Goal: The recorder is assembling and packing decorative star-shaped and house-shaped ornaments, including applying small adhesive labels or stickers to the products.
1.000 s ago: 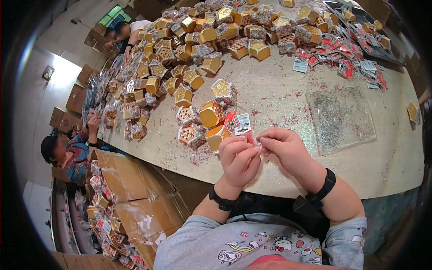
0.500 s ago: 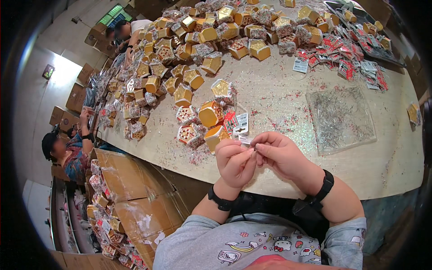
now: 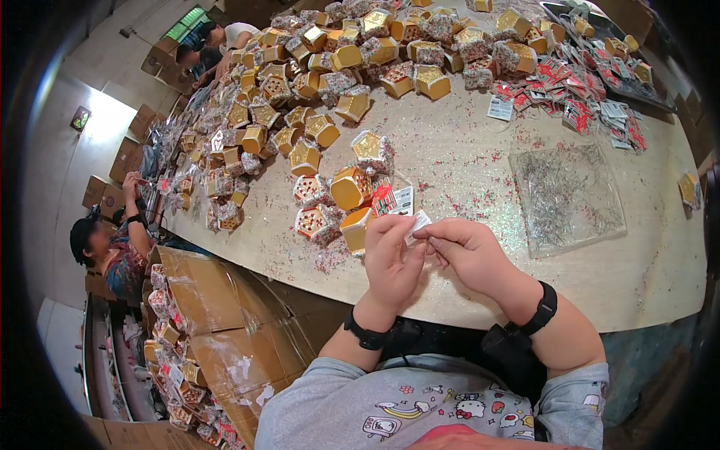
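Note:
Close together over the near part of the table, both hands work on a small white tag (image 3: 418, 225). My left hand (image 3: 393, 259) pinches its left side between thumb and fingers. The fingertips of my right hand (image 3: 471, 251) are closed at its right edge, and whatever tiny piece lies between them is too small to make out. Just beyond the left hand are a gold house-shaped ornament (image 3: 352, 229) and another gold ornament (image 3: 350, 189). A red-and-white card tag (image 3: 384, 199) leans beside them, partly covered by a second white card.
A large heap of ornaments (image 3: 307, 82) fills the far left. Red tags (image 3: 559, 86) pile at the far right near a black tray (image 3: 637, 90). A clear box (image 3: 570, 199) of thin metal wires lies right. A cardboard box (image 3: 232, 322) stands left; other people work beyond.
The white tag has tilted up and shows more between my fingers. My left hand has turned slightly, its fingers higher. The people at the left have shifted their arms and heads.

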The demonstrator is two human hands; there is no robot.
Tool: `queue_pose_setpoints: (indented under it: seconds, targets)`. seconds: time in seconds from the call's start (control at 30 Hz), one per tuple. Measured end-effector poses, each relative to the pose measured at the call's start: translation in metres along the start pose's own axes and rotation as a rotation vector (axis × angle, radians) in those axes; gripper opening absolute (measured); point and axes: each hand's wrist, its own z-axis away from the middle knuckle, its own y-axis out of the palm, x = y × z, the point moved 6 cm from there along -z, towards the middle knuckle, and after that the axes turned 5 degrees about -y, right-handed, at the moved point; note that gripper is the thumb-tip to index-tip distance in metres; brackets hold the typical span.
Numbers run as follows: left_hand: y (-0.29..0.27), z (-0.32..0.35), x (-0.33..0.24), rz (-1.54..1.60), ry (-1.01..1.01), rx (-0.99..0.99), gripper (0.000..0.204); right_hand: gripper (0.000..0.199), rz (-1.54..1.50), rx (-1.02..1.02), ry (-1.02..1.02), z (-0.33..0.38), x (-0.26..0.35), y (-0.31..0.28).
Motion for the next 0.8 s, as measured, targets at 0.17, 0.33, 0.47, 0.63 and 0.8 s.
queue_pose_setpoints:
  seconds: [0.17,0.33,0.47,0.63,0.8]
  targets:
    - [0.004,0.000,0.007,0.204,-0.106,0.174,0.022,0.019,0.231,0.097,-0.122,0.000,0.011,0.001]
    - [0.003,0.001,0.012,0.387,-0.209,0.155,0.009,0.016,0.151,0.068,0.004,0.001,0.007,0.001]
    - [0.004,0.002,0.014,0.431,-0.215,0.176,0.005,0.014,-0.117,0.079,0.208,0.000,-0.005,-0.001]
    - [0.002,0.000,0.009,0.294,-0.081,0.199,0.004,0.015,-0.334,0.124,0.265,-0.001,-0.008,0.000]
    - [-0.009,-0.005,-0.007,0.013,0.015,0.212,0.005,0.015,-0.268,0.124,0.207,0.000,-0.010,0.003]
